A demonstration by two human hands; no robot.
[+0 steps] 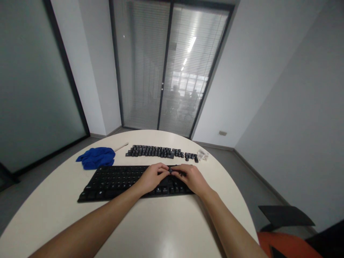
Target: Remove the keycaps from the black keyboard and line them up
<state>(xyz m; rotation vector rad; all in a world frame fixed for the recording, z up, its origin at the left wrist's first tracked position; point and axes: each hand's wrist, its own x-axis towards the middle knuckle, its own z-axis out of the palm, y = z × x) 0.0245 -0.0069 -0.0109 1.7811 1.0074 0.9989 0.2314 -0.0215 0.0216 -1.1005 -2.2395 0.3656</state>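
A black keyboard [115, 179] lies across the table in front of me, with some keycaps off it. Over its right half, my left hand [156, 175] and my right hand [189, 175] meet fingertip to fingertip. Between them is a small black keycap [170, 171], pinched by the fingers of both hands. My palms partly hide the keys underneath. Behind the keyboard, loose black keycaps [150, 151] are set out in rows. To the left of them lies a crumpled blue cloth [98, 157].
A thin, light-coloured stick or brush [121, 146] lies beside the cloth. Some crumpled white tissue [202, 154] sits at the right end of the keycap rows. The round cream table [161, 225] curves away on both sides. An orange and black chair [287, 245] stands at lower right.
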